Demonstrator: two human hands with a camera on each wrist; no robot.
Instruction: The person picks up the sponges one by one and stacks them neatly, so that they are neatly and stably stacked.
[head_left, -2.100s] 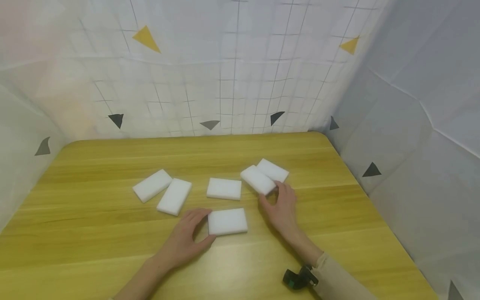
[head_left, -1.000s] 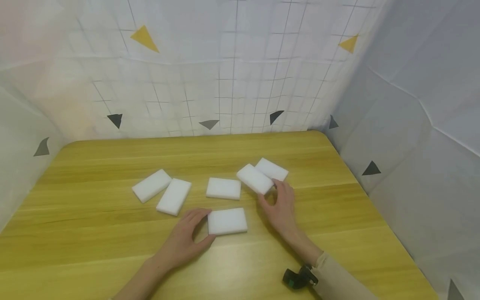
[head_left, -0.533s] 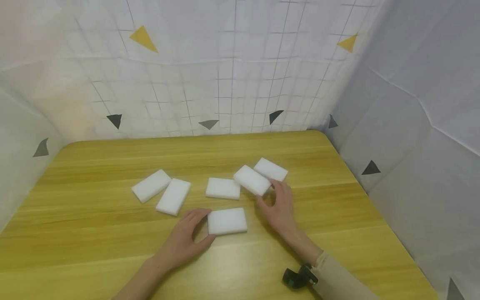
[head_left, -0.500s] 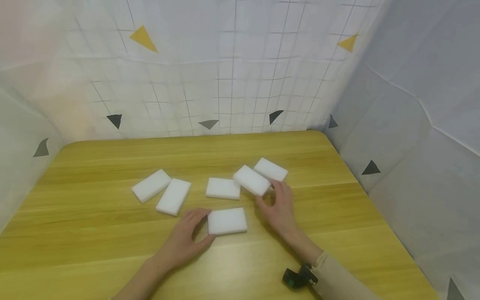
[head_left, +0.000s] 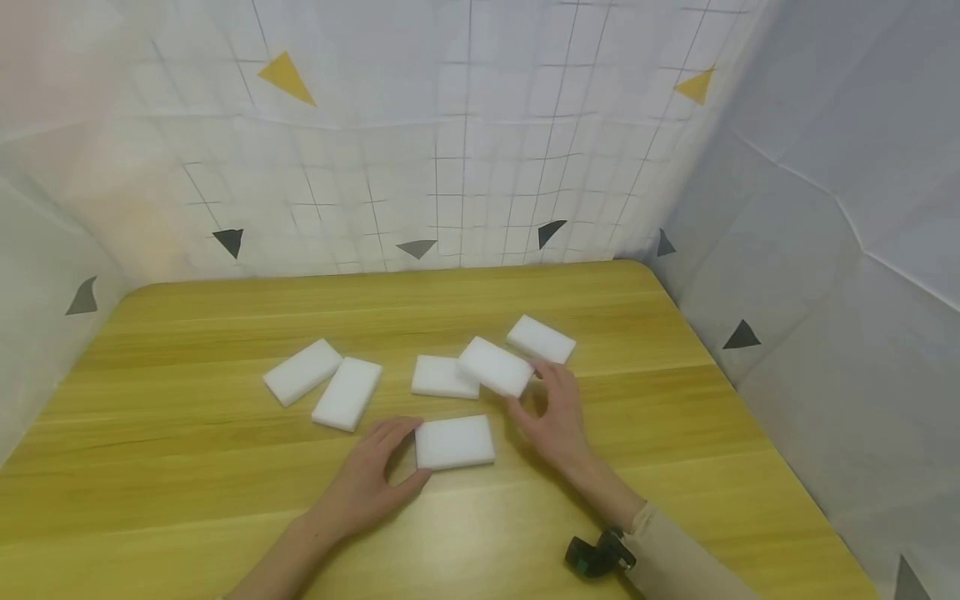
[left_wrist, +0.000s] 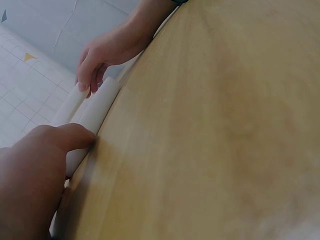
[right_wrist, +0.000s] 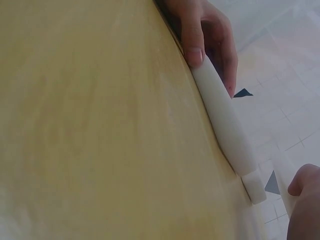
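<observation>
In the head view my left hand (head_left: 375, 471) grips the left end of a white sponge (head_left: 454, 443), a flat rectangular block lying on the table, its thumb at the near corner and fingers at the far one. My right hand (head_left: 555, 417) pinches another white sponge (head_left: 495, 367) by its right end, raised and tilted. This raised sponge overlaps the right part of a third sponge (head_left: 438, 377) lying behind the left hand's one. In the left wrist view, the left thumb (left_wrist: 75, 136) presses on the edge of its sponge (left_wrist: 100, 107); the right hand (left_wrist: 107, 52) is beyond.
One more white sponge (head_left: 542, 340) lies behind the right hand. To the left, two others, an upper sponge (head_left: 302, 372) and a lower sponge (head_left: 347, 394), lie with corners close together. A wooden table (head_left: 187, 483) bears everything, with white sheets (head_left: 360, 150) around its back and sides.
The right hand has drawn its sponge leftward and a little nearer, off the sponge at the back right and over the middle one. The left hand and its sponge have stayed in place.
</observation>
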